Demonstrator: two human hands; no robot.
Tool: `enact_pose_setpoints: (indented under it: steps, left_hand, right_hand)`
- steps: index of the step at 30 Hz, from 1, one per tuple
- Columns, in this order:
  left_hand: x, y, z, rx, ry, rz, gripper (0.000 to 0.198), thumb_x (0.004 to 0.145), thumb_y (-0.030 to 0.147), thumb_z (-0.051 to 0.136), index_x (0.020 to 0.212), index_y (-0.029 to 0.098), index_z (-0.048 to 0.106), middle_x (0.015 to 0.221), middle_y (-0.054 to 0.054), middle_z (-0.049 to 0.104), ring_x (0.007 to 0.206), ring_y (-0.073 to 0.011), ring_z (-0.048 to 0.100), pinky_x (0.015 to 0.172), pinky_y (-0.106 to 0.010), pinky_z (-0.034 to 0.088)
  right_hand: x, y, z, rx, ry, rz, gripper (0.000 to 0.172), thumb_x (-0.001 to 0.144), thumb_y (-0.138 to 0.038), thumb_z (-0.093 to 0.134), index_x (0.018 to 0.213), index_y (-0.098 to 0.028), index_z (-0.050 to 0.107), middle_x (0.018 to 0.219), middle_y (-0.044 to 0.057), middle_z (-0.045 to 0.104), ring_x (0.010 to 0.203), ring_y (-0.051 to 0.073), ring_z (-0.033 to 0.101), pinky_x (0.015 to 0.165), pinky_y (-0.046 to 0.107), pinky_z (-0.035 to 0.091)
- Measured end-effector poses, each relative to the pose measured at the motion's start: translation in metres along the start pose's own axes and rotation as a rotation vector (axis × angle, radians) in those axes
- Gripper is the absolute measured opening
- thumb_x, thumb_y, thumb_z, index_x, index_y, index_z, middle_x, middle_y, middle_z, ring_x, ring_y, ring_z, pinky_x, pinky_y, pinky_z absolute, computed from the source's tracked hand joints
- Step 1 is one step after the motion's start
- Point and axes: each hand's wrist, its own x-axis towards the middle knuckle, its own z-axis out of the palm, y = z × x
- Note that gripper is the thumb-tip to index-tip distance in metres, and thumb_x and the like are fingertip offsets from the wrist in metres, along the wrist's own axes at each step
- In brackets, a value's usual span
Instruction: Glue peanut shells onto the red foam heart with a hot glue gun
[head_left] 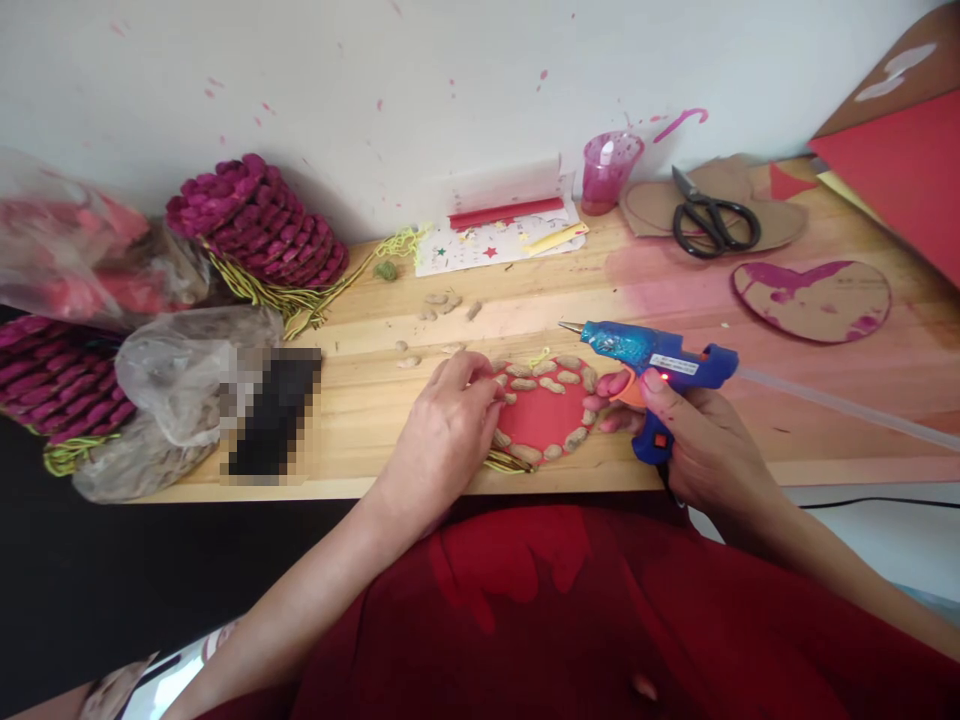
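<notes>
My right hand [701, 430] is wrapped round the handle of a blue hot glue gun [637, 345], a finger at its orange trigger; the nozzle points left and a red light glows. A red heart-shaped piece [551, 415] lies at the table's front edge, with peanuts [551, 384] along its border and a few further in. My left hand [454, 420] is at the heart's left edge, fingers closed together on a peanut [509, 398] that they partly hide. Yellow-green yarn [510, 462] shows at the heart's lower left.
Loose peanuts [442, 303] lie behind the heart. Black scissors [716, 225] rest on cut cardboard, near a paint-smeared cardboard heart [814, 300]. A pink-stained cup [611, 170] stands by the wall. Magenta bundles [259, 225] and plastic bags [187, 365] crowd the left.
</notes>
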Motion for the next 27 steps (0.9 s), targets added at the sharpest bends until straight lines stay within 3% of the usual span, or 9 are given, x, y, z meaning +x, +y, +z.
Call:
enact_pose_setpoints:
  steps: [13,21,27]
  left_hand:
    - [-0.0001,0.0032,0.0005,0.013,-0.005,-0.015,0.010,0.091,0.008,0.059,0.090,0.017,0.063,0.110,-0.010,0.062,0.100,-0.0213,0.061,0.090,-0.038,0.056]
    - [-0.0005,0.0033,0.0022,0.014,-0.001,-0.035,0.009,0.090,0.009,0.060,0.091,0.016,0.065,0.108,-0.010,0.063,0.098,-0.0210,0.062,0.089,-0.038,0.056]
    - [0.0019,-0.0035,-0.0031,-0.085,0.047,-0.054,0.018,0.092,0.008,0.056,0.099,0.017,0.069,0.105,-0.009,0.065,0.097,-0.0199,0.065,0.088,-0.036,0.057]
  right_hand:
    - [-0.0025,0.0010,-0.0030,-0.045,-0.012,0.005,0.024,0.093,-0.047,0.066,0.091,-0.024,0.072,0.102,0.008,0.076,0.089,0.022,0.073,0.068,0.030,0.056]
    - [-0.0033,-0.0002,-0.0027,-0.075,-0.009,0.022,0.027,0.092,-0.050,0.066,0.092,-0.023,0.073,0.100,0.008,0.077,0.079,0.020,0.073,0.062,0.028,0.054]
    - [-0.0022,-0.0032,0.0035,-0.022,0.013,0.026,0.031,0.087,-0.054,0.070,0.087,-0.023,0.071,0.110,0.009,0.075,0.091,0.024,0.073,0.068,0.032,0.059]
